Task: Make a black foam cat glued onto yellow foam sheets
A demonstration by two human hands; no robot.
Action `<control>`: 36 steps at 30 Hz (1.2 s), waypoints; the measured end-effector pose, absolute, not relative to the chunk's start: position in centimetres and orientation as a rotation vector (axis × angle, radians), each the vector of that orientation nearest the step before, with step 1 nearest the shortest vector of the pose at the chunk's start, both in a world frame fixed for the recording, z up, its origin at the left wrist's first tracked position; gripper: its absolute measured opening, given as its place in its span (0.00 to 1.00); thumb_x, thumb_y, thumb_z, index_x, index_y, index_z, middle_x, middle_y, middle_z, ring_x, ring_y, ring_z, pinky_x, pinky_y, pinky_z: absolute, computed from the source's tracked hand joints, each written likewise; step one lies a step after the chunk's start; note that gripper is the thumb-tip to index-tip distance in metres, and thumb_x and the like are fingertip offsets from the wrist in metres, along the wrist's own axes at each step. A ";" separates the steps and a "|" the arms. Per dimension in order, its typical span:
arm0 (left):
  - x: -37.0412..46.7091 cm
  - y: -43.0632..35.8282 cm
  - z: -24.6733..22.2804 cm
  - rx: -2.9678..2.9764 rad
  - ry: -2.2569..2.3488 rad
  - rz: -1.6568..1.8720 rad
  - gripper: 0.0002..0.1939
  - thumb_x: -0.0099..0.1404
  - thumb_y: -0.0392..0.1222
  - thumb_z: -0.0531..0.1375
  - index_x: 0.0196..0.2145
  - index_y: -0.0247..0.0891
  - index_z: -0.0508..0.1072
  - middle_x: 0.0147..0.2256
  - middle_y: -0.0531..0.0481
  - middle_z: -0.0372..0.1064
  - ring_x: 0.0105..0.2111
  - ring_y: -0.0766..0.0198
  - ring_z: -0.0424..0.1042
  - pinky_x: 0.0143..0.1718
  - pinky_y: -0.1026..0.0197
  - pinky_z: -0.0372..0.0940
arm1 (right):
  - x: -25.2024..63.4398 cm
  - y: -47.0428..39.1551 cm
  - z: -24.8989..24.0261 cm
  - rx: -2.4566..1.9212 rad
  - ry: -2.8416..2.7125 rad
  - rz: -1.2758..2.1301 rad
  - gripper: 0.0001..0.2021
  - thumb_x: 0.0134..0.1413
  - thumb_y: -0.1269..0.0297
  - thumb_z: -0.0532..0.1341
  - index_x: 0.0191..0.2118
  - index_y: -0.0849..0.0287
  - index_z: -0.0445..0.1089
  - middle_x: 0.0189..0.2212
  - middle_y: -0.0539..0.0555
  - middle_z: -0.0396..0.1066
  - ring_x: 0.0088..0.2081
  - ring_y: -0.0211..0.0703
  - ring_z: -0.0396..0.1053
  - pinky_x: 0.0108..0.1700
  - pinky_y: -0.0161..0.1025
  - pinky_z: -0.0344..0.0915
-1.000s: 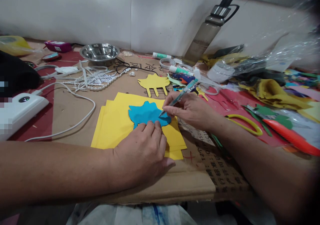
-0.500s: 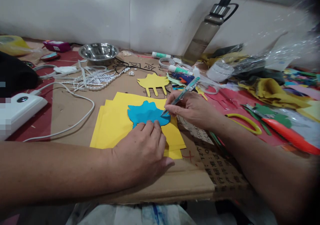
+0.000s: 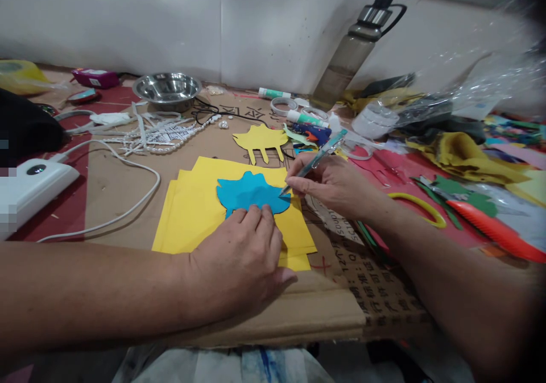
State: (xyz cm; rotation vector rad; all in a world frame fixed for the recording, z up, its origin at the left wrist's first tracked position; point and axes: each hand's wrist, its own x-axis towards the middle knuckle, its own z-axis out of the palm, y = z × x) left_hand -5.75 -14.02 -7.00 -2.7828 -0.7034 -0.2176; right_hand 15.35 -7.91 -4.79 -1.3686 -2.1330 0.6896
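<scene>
Matt paper and cardboard, shiny metal and plastic
Blue cutout (image 3: 249, 190), yellow sheets (image 3: 187, 218): matt paper. Surface (image 3: 315, 309): matt cardboard. Bowl (image 3: 167, 102): polished metal. Pen (image 3: 319, 157): glossy plastic.

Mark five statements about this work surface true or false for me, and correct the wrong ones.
1. The left hand rests partly on the blue cutout. True.
2. The right hand holds scissors. False: it holds a pen.
3. The blue cutout lies on yellow sheets. True.
4. The metal bowl is farther from the person than the blue cutout. True.
5. The yellow cutout lies inside the metal bowl. False: it lies outside, on cardboard.
</scene>
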 end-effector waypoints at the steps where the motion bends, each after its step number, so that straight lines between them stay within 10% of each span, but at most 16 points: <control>1: -5.7 -14.0 -7.0 -2.784 -0.706 -0.216 0.32 0.71 0.56 0.50 0.46 0.20 0.76 0.50 0.24 0.71 0.46 0.40 0.74 0.40 0.48 0.69 | 15.4 -7.9 -4.8 -1.372 -2.131 0.684 0.08 0.56 0.59 0.60 0.30 0.57 0.67 0.23 0.49 0.67 0.28 0.39 0.63 0.33 0.39 0.57; 24: -5.5 -14.1 -6.5 -2.829 -0.801 -0.152 0.31 0.70 0.57 0.51 0.45 0.22 0.75 0.50 0.22 0.70 0.45 0.41 0.73 0.39 0.48 0.68 | 14.9 -8.2 -4.5 -1.307 -1.784 0.851 0.10 0.56 0.56 0.64 0.32 0.55 0.66 0.24 0.49 0.69 0.26 0.39 0.67 0.30 0.39 0.64; 36: -5.5 -13.9 -6.1 -2.895 -0.946 -0.195 0.26 0.67 0.62 0.54 0.39 0.33 0.73 0.42 0.38 0.70 0.45 0.44 0.68 0.41 0.44 0.65 | 10.9 -6.8 -6.6 -1.175 -1.838 0.894 0.08 0.57 0.58 0.61 0.36 0.58 0.68 0.25 0.48 0.70 0.26 0.36 0.68 0.30 0.36 0.64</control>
